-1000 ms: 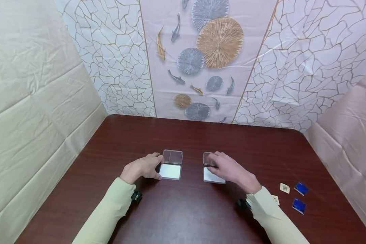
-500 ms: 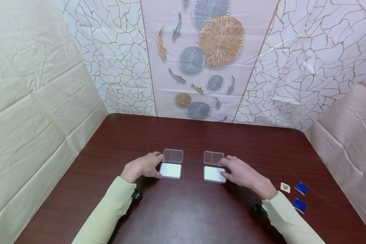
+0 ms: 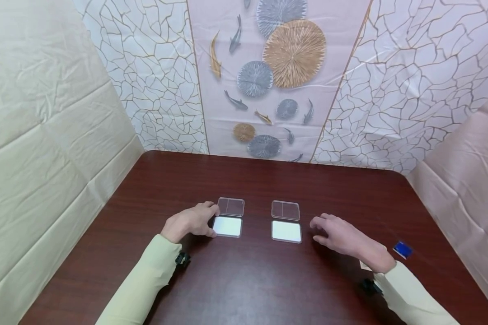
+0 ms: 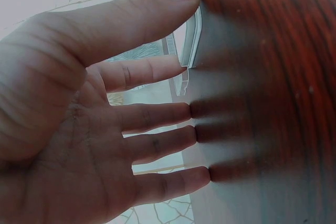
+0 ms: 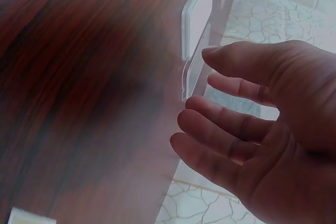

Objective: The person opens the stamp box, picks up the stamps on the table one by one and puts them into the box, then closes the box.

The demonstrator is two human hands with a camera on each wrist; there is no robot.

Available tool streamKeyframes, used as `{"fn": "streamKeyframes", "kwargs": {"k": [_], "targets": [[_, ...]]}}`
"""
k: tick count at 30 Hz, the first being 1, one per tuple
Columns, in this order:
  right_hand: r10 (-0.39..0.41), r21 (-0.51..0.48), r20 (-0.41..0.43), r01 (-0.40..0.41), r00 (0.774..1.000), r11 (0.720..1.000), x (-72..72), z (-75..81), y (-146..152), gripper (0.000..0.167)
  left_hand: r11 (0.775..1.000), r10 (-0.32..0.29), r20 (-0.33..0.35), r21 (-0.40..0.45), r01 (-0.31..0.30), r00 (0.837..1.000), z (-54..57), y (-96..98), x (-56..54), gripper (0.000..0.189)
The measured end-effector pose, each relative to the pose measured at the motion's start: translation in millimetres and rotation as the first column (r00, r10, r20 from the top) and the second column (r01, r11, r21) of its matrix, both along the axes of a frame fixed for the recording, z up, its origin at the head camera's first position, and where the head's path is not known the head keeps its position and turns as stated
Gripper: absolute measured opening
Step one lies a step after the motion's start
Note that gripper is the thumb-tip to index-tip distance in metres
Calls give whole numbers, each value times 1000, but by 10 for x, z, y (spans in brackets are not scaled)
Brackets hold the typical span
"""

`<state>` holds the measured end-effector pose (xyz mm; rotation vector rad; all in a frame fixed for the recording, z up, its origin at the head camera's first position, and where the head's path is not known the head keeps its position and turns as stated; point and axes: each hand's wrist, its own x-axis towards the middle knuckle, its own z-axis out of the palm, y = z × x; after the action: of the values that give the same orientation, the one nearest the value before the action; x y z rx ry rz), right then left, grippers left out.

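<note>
Two flat rectangular plastic cases lie on a dark reddish-brown wood-grain table (image 3: 252, 282), near its middle. Each shows as two pieces edge to edge, clear half far, white half near; can't tell if they're hinged.

Left case: clear transparent panel with a thin dividing line (image 3: 231, 207), bright white panel with a clear rim (image 3: 227, 226). Right case: matching clear panel (image 3: 285, 211), matching white panel (image 3: 286, 231). The cases sit side by side with bare wood between them.

Person's left hand (image 3: 191, 222): at the left edge of the left case, nothing grasped. Fingers extended and spread, tips down at the table; thumb by the white panel, index by the clear one. Can't confirm actual contact with the case.

Person's right hand (image 3: 345, 235): just right of the right case, apart from it. Released, palm hollow, fingers loosely bent. Can't tell whether the fingertips touch the wood.

Pale yellow-green long sleeves (image 3: 142, 280) on both arms, small black device (image 3: 183, 260) at each wrist.

Right side of table: small shiny blue square packet (image 3: 402, 249), plus a small cream-coloured flat piece (image 3: 365, 266) mostly hidden by the right wrist.

Behind: hanging cloth backdrop (image 3: 264, 113), printed with fish and round discs.
</note>
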<state>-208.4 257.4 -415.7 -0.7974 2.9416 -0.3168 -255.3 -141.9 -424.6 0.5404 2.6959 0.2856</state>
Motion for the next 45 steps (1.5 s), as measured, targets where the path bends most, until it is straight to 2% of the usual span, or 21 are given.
{"fn": "streamKeyframes", "kwargs": {"k": [4, 12, 15, 20, 26, 34, 39, 45], "targets": [[-10, 6, 13, 10, 1000, 1000, 30, 12, 92, 24, 1000, -3, -2, 0, 3, 1000, 4, -4, 3, 53], [28, 10, 17, -28, 999, 1000, 61, 54, 294, 22, 1000, -12, -2, -3, 12, 1000, -9, -4, -16, 51], [35, 8, 65, -36, 997, 999, 59, 87, 397, 21, 1000, -14, 5, -2, 14, 1000, -5, -1, -18, 51], [-7, 29, 167, 2, 986, 1000, 75, 126, 518, 20, 1000, -15, 8, -2, 15, 1000, -5, 0, -12, 51], [-28, 32, 206, 22, 978, 999, 114, 105, 615, 19, 1000, -21, 0, 0, 21, 1000, 6, -5, -18, 50], [-12, 17, 306, 8, 952, 1000, 171, 112, 767, 19, 1000, -22, 0, 3, 22, 1000, 12, -7, -14, 50], [-38, 38, 352, 26, 935, 999, 199, 119, 854, 21, 1000, -14, -3, 9, 14, 1000, 19, -2, -9, 51], [-63, 57, 364, 45, 929, 997, 237, 90, 936, 22, 1000, -14, -6, 11, 14, 1000, 7, -4, -16, 51]]}}
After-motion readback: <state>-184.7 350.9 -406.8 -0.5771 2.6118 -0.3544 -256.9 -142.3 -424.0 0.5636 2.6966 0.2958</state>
